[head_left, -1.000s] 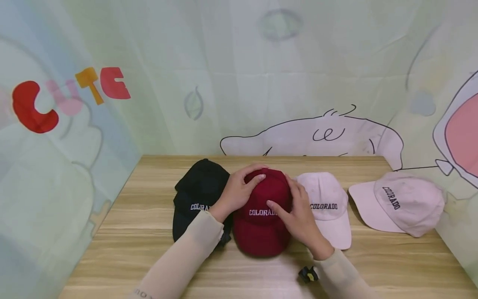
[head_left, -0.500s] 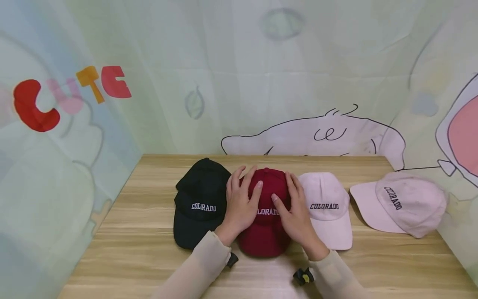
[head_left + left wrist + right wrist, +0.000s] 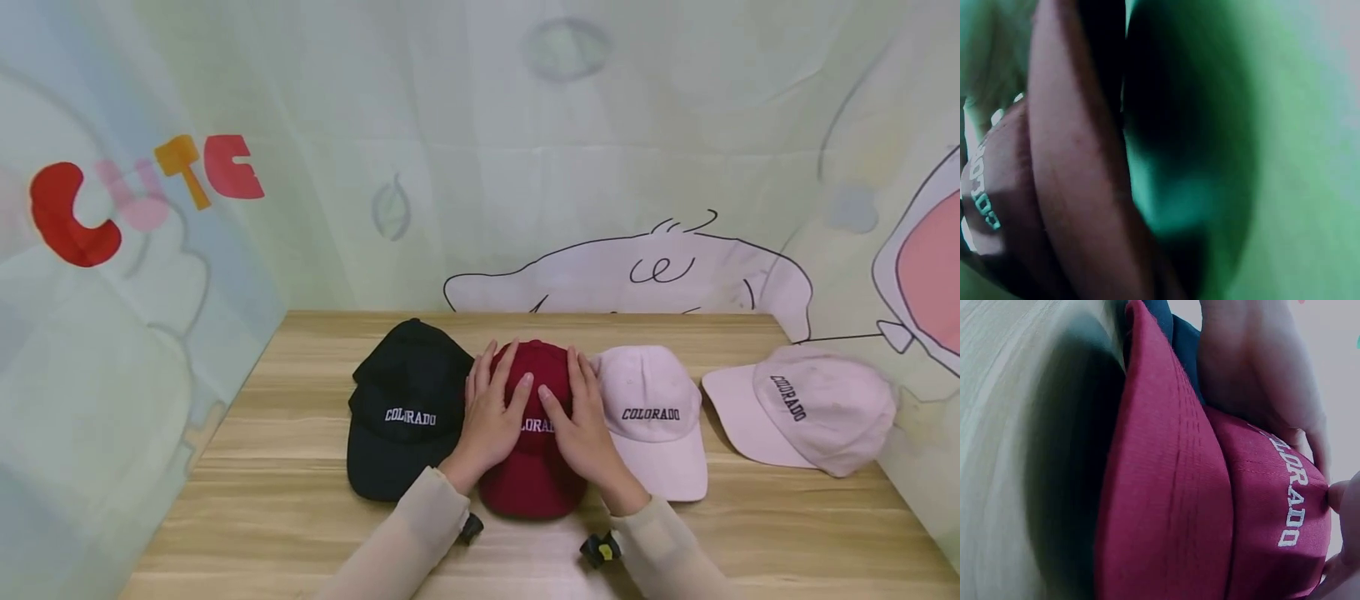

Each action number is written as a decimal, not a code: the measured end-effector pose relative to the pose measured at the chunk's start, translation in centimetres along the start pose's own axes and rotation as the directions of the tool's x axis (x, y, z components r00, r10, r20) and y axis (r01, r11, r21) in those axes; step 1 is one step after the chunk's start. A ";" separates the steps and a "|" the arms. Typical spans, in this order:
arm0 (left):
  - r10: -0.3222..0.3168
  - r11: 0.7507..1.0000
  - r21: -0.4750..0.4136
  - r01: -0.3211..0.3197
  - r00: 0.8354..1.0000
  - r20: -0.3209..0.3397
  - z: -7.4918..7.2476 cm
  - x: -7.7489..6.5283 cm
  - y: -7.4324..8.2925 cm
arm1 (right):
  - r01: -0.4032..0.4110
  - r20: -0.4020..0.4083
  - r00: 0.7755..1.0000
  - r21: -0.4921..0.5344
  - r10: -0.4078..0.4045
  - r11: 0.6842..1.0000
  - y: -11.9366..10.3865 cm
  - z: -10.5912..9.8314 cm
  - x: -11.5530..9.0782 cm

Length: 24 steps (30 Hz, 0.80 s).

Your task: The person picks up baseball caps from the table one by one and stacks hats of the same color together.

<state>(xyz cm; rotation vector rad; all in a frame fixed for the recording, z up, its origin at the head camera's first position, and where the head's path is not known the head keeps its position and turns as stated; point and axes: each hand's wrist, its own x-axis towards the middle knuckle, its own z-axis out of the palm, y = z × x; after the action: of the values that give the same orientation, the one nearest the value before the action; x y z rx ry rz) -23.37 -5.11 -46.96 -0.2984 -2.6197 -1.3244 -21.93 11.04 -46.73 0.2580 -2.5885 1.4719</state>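
A dark red baseball cap (image 3: 534,487) with white COLORADO lettering sits on the table, brim toward me. My left hand (image 3: 489,421) lies along the left of its crown, fingers extended and thumb on the front panel. On the opposite side my right hand (image 3: 587,429) presses the crown in the same way, the two thumbs close together. Between them the hands cover part of the lettering. In the right wrist view the brim (image 3: 1169,487) curves above the tabletop, with the right fingertips (image 3: 1350,512) at the crown. The left wrist view shows the brim (image 3: 1079,150) close up, in odd colours.
A black cap (image 3: 401,454) lies directly left of the red one. Right of it is a pale pink cap (image 3: 660,467), and farther right another pink cap (image 3: 817,408) turned sideways. Small black devices (image 3: 600,550) hang at the cuffs. A printed curtain (image 3: 337,167) stands behind the wooden table (image 3: 247,500).
The left hand has shifted from the crown's top down along its left side, its fingers straightening. The right hand has moved slightly left. The red cap has barely moved.
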 end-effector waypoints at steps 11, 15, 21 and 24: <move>-0.010 0.999 -0.041 0.011 1.000 0.011 0.3 -0.1 -0.2 | -0.047 0.024 0.999 0.015 0.047 0.999 0.4 0.4 0.1; -0.024 0.999 -0.046 0.025 0.999 0.025 0.4 0.0 -0.4 | -0.053 0.029 0.998 0.013 0.052 0.999 0.4 0.3 0.2; -0.025 1.000 -0.013 0.025 0.999 0.029 0.2 -0.1 -0.3 | -0.052 0.027 0.998 -0.007 0.052 0.999 0.4 0.0 0.0; -0.024 1.000 0.008 0.024 0.999 0.021 0.0 -0.2 0.0 | -0.056 0.029 0.998 -0.014 0.056 0.998 0.3 -0.5 -0.2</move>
<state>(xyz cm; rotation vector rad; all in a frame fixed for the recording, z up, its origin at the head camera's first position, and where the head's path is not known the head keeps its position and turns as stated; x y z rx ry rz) -23.18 -5.07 -47.00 -0.2820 -2.6535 -1.3257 -21.76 11.63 -46.77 0.2087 -2.6481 1.4790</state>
